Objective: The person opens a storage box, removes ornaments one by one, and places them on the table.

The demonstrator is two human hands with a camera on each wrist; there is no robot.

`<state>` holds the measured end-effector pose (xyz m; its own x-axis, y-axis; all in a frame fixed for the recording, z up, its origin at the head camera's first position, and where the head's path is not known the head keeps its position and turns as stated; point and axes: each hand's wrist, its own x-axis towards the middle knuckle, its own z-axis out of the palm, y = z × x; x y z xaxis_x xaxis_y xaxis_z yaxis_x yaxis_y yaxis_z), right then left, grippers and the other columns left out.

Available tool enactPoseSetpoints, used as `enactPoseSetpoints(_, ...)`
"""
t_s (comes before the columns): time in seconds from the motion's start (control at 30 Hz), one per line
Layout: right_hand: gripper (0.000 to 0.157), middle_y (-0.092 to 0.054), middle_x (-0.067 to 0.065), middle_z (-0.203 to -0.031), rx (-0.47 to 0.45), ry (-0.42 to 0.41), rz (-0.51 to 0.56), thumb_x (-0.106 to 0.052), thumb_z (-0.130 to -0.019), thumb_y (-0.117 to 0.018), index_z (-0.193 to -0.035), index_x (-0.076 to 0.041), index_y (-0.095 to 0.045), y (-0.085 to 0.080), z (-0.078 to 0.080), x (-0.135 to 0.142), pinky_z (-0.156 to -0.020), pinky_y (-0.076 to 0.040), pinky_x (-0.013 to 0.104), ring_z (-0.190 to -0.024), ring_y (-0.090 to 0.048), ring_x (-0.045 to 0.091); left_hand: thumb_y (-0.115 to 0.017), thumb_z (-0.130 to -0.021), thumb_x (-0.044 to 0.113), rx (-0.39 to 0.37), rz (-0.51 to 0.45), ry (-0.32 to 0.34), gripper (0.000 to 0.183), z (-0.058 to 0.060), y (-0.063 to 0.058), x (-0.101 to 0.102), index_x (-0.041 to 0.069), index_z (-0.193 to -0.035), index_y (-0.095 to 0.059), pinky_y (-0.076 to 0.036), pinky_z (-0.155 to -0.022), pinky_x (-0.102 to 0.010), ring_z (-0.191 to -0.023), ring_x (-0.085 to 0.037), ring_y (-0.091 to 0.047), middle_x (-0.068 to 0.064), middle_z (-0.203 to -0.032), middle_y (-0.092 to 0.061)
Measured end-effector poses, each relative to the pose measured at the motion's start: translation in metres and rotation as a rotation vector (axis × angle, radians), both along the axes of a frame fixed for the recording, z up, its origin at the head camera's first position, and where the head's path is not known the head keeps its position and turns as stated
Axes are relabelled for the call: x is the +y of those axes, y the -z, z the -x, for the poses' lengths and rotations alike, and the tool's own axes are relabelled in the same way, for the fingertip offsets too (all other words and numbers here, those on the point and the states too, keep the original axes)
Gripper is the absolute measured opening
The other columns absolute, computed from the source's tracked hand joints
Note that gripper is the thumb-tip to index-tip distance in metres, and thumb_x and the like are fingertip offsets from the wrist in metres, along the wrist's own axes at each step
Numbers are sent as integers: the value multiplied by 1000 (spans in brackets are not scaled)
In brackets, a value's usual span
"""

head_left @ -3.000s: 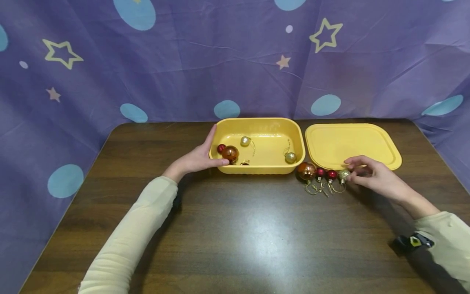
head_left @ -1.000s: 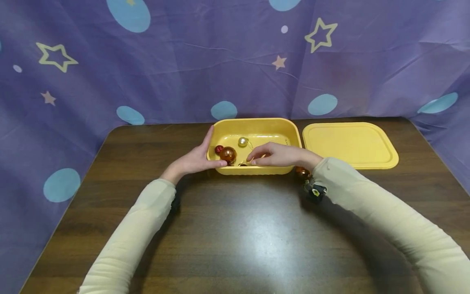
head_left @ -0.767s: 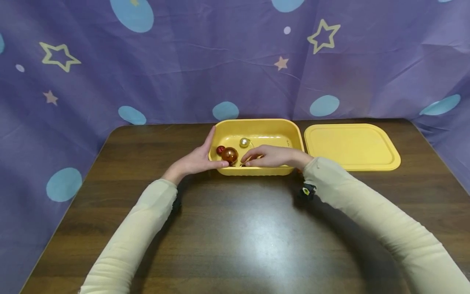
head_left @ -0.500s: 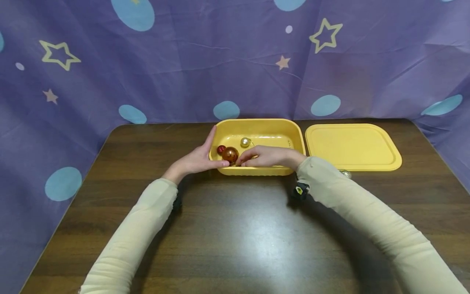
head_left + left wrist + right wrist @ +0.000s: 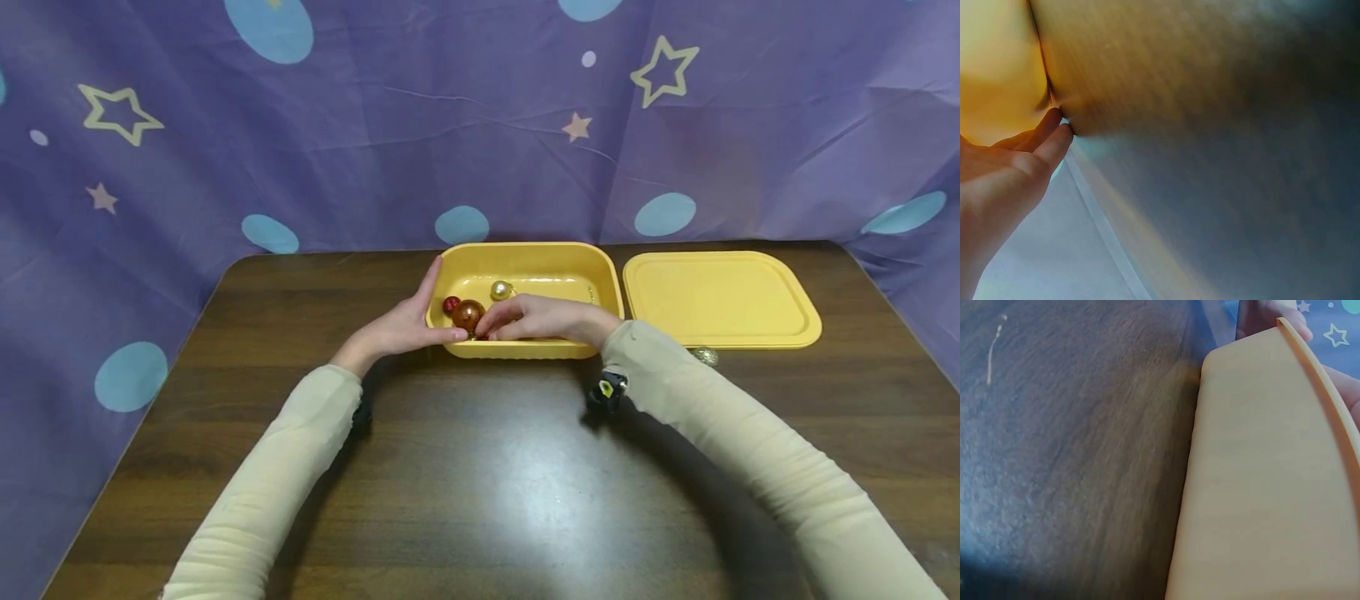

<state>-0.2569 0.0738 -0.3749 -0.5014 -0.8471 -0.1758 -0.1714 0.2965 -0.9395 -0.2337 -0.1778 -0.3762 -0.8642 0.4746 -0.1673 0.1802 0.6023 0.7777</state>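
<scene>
At the table's back stands a yellow plastic box (image 5: 525,247). My left hand (image 5: 393,327) holds its left end, thumb at the front rim; in the left wrist view its straight fingers (image 5: 1054,144) lie along the box's outer side. My right hand (image 5: 543,317) reaches over the front wall into the box, fingers bent down beside a shiny orange bauble (image 5: 467,314). Something small and dark red shows at those fingertips; I cannot tell whether they pinch it. A small red bauble (image 5: 450,305) lies to the left, a pale gold bauble (image 5: 501,290) farther back.
A yellow lid (image 5: 720,296) lies flat right of the box. By its front edge a glittery gold bauble (image 5: 705,356) peeks out past the right sleeve (image 5: 720,425), which covers the table in front of it. A patterned purple curtain (image 5: 375,150) hangs behind the table.
My right hand has left the row of baubles by the lid, entered the box and slid left to the orange bauble. The right forearm now hides most of that row. The left hand stays put.
</scene>
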Motion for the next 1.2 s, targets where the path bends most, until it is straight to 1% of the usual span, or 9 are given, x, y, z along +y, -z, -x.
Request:
enactPoseSetpoints(0.1, 35, -60, 9, -126, 33, -59, -60, -12, -97, -51, -129, 0, -59, 0, 1, -2, -102, -35, 34, -116, -51, 20, -74, -85, 37, 2, 4, 0, 117, 0, 0, 0, 22, -152, 21, -21, -112, -45, -138, -33, -25, -17, -159, -2)
enactPoseSetpoints(0.2, 36, -59, 8, -130, 38, -87, -82, -13, -98, -48, -131, -1, -58, 1, 2, -3, -104, -32, 34, -120, -49, 20, -75, -84, 38, 1, 2, -3, 117, 0, 0, 0, 22, -152, 20, -22, -111, -45, -138, -34, -26, -18, -159, -4)
enactPoseSetpoints(0.3, 35, -59, 9, -127, 24, -92, -65, -11, -97, -50, -129, -1, -59, 4, 3, -3, -103, -34, 34, -118, -50, 21, -75, -84, 38, -5, 2, -8, 117, -1, 0, 0, 24, -152, 20, -24, -111, -45, -136, -34, -29, -20, -158, -7)
enactPoseSetpoints(0.47, 33, -60, 9, -121, 14, -80, 11, -10, -92, -54, -122, 0, -61, 6, 4, -3, -101, -36, 35, -114, -51, 22, -75, -85, 36, -2, 10, -15, 117, -1, 0, 0, 26, -152, 20, -25, -110, -45, -134, -35, -32, -22, -157, -10)
enactPoseSetpoints(0.63, 31, -60, 10, -118, -33, 3, 118, -5, -89, -61, -118, 2, -62, 5, 4, 1, -99, -36, 35, -112, -50, 23, -75, -85, 36, -5, -2, -10, 117, -1, 1, 0, 26, -152, 21, -25, -110, -45, -136, -34, -30, -21, -158, -9)
enactPoseSetpoints(0.77, 29, -58, 13, -113, -41, 89, 177, 1, -85, -67, -114, 5, -61, 1, 3, 9, -97, -39, 35, -108, -51, 25, -75, -85, 35, 1, -11, -3, 117, -1, 1, 0, 22, -152, 20, -22, -111, -45, -138, -34, -26, -18, -159, -3)
enactPoseSetpoints(0.9, 24, -60, 12, -110, -6, 182, 169, 3, -85, -67, -109, 3, -62, -4, 0, 20, -94, -40, 35, -105, -53, 24, -74, -85, 36, 7, -1, -1, 117, -1, 0, 0, 20, -152, 20, -21, -111, -46, -139, -35, -23, -16, -159, 2)
enactPoseSetpoints(1.0, 22, -63, 12, -111, 20, 243, 146, 3, -86, -66, -108, 2, -63, -9, -3, 32, -94, -41, 33, -106, -54, 24, -75, -85, 36, 4, -2, 1, 117, -1, 0, -1, 22, -152, 20, -21, -111, -47, -139, -35, -23, -16, -159, 2)
enactPoseSetpoints(1.2, 35, -62, 18, -115, 43, 290, 89, 0, -90, -61, -124, 4, -55, -20, -10, 60, -90, -45, 35, -109, -55, 30, -74, -85, 35, -4, -15, 5, 117, 0, 2, -1, 24, -152, 21, -19, -112, -47, -140, -36, -21, -15, -159, 4)
